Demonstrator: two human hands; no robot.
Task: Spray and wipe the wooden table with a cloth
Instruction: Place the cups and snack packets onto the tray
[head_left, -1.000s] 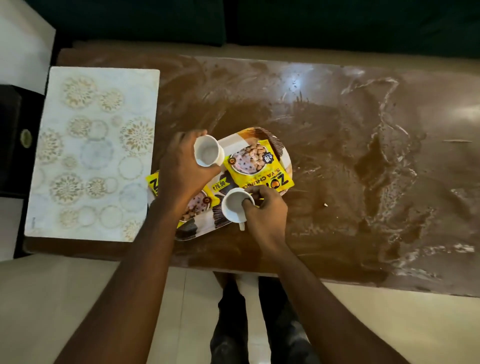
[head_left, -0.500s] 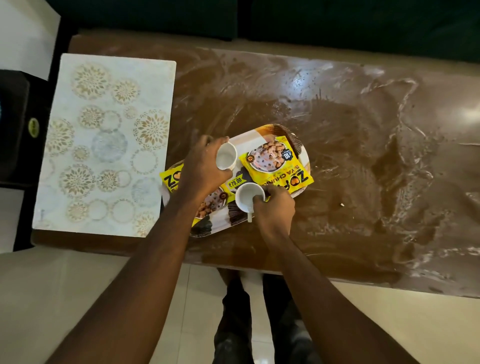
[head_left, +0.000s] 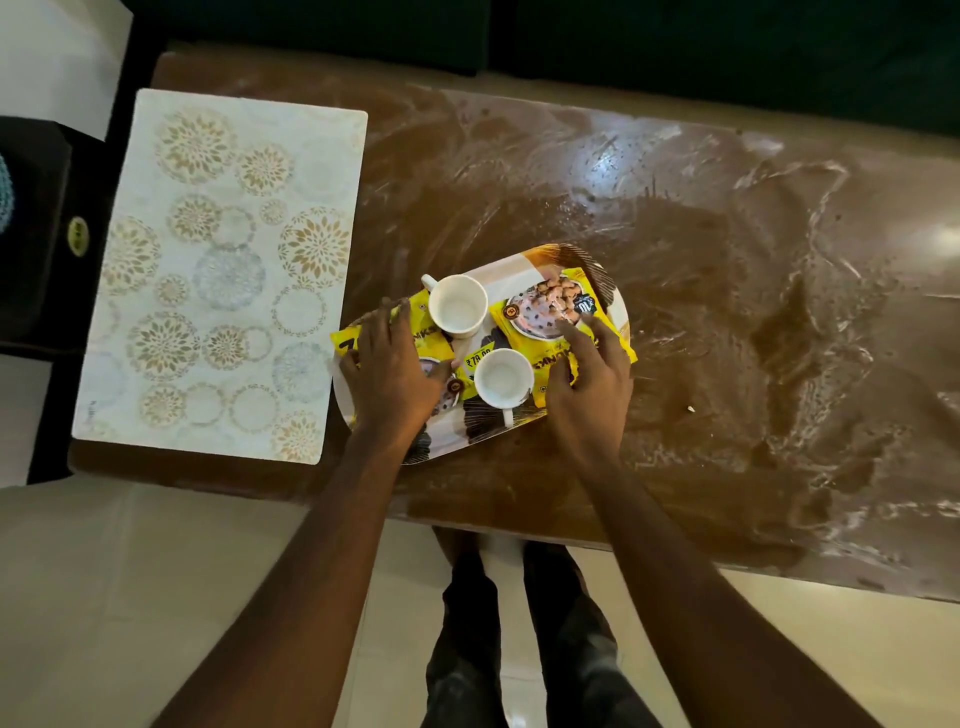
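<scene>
Rested left grip (head_left: 395, 374) and right grip (head_left: 587, 384), both released, on snack packets (head_left: 540, 317) on tray (head_left: 514, 273) by front edge of worktop (head_left: 727, 312); judged wet-streaked top largely wiped; saw no cloth or spray.

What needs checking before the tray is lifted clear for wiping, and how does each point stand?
1. Cups upright on the tray: ok; the far cup and the near cup both stand mouth up.
2. Hands free of the cups: ok; the left hand and the right hand are open over the packets.
3. Grip on the tray rim: not ok; neither hand holds it.
4. Packets inside the rim: not ok; the left packet and the right packet each poke a corner past it.
5. The spray and cloth ready: cannot tell; neither is in view.
</scene>
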